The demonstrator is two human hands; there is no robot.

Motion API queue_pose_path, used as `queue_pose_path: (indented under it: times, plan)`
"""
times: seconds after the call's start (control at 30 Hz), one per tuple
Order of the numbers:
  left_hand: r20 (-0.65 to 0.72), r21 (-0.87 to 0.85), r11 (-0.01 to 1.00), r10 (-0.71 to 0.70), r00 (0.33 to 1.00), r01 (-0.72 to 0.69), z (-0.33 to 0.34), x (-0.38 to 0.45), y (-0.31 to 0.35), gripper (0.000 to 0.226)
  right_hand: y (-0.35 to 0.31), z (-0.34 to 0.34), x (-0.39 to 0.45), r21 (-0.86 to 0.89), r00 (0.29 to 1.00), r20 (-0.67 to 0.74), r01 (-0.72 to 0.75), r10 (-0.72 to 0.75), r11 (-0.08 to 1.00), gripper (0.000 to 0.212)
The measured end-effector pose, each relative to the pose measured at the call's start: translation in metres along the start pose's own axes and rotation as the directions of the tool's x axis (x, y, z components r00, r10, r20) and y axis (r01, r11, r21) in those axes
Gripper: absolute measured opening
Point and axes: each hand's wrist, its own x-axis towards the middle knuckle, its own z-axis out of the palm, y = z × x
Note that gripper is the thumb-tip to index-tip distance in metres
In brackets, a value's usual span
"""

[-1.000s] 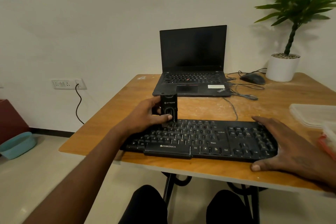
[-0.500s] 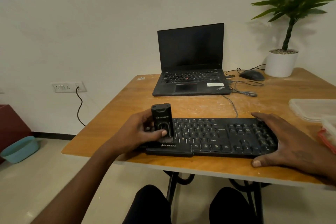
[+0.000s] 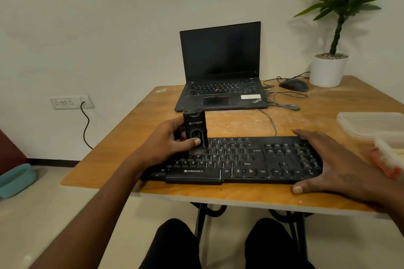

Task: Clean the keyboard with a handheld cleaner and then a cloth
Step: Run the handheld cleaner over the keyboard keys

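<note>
On the wooden worktop (image 3: 240, 122), near its front edge, lay the black keyboard (image 3: 238, 160). The left hand (image 3: 166, 144) was clenched around the handheld cleaner (image 3: 195, 130), holding it upright with its bristled lower end resting on the keys of the keyboard's left half, thumb pressed to its front face. The right hand (image 3: 341, 166) lay flat and released, fingers spread, over the keyboard's right end, grasping nothing. Behind stood an open laptop (image 3: 220, 72) with a dark screen, a mouse (image 3: 294, 84) and a potted plant (image 3: 334, 28).

"zebronics" on keyboard (image 3: 240, 159); "thinkpad" on laptop (image 3: 220, 85).
</note>
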Motion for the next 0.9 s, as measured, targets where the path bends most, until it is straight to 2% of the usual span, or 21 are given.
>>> queue_pose_path:
  times: [0.2,0.33,0.5,0.7,0.9]
  plan:
    - [0.104,-0.019,0.999,0.052,0.993,-0.051,0.007,-0.055,0.02,0.051,0.001,0.0,-0.001,0.008,1.0,0.007,-0.009,0.009,1.0,0.136]
    - [0.038,0.022,0.998,0.063,0.997,-0.064,0.006,-0.051,0.015,0.049,0.002,0.001,-0.001,-0.003,1.0,0.003,-0.008,0.008,1.0,0.135]
    - [-0.038,0.055,0.998,0.035,0.999,-0.033,0.009,-0.008,0.004,0.043,0.001,0.001,0.0,-0.016,1.0,-0.003,0.003,-0.003,1.0,0.135]
    - [-0.062,0.156,0.988,0.018,0.998,-0.008,0.01,0.035,-0.006,0.04,0.001,0.001,0.001,-0.019,1.0,0.001,0.004,-0.004,1.0,0.136]
    - [0.006,-0.015,1.0,0.009,1.0,-0.009,0.019,0.003,0.01,0.044,0.002,0.001,0.001,0.003,1.0,0.012,-0.013,0.013,1.0,0.136]
